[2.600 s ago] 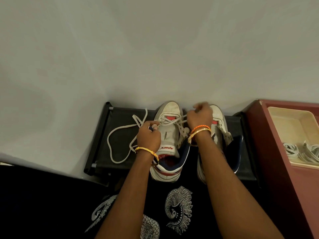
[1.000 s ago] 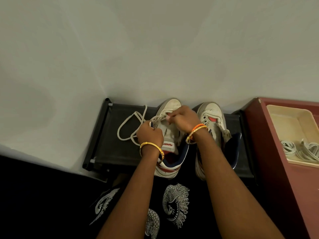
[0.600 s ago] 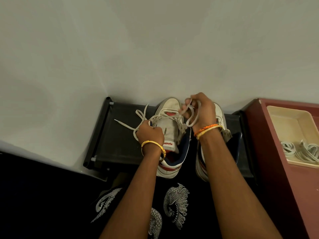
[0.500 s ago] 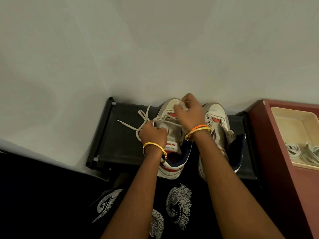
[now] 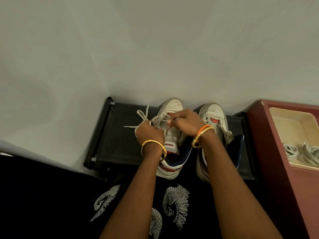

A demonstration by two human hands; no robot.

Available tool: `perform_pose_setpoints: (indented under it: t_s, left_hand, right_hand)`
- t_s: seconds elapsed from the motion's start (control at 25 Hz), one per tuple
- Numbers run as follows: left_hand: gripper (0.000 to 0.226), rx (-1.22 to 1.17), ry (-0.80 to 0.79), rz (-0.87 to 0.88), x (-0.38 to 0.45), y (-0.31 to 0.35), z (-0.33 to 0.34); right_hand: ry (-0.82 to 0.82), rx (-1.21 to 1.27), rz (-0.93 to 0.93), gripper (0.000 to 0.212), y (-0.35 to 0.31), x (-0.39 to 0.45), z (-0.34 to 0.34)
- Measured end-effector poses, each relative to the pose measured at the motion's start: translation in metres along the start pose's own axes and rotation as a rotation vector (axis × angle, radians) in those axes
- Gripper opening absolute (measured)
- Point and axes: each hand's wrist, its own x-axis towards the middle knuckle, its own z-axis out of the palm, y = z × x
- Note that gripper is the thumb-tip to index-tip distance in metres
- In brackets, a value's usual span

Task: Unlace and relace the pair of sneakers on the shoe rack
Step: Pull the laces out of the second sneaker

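Lace (image 5: 156, 120) crossings hidden under hands

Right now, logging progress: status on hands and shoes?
Left hand grips lace; right hand pinches it over left shoe. Right shoe unlaced beside it on rack. Nothing in the way.

A home entryway or hall corner is suggested by a low black shoe rack (image 5: 120, 144) set against a plain pale wall (image 5: 155, 49), with worn sneakers (image 5: 214, 111) on it and a maroon cabinet (image 5: 276, 161) at the right of the frame.
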Motion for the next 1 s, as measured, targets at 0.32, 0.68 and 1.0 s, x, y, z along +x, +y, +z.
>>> perform_pose_setpoints:
  t_s: [0.32,0.68,1.0]
  left_hand:
    - [0.024,-0.059,0.001,-0.036,-0.003,0.003,-0.003]
    - [0.024,-0.006,-0.054,0.016,-0.001,0.000,-0.002]
    - [0.018,-0.069,0.044,-0.049,0.005,-0.004,0.004]
  right_hand:
    - [0.119,1.438,-0.205,0.026,-0.017,-0.015,-0.031]
    - [0.086,-0.328,0.109,0.025,0.003,0.029,0.033]
    - [-0.207,-0.344,0.076,0.025,-0.013,0.007,0.013]
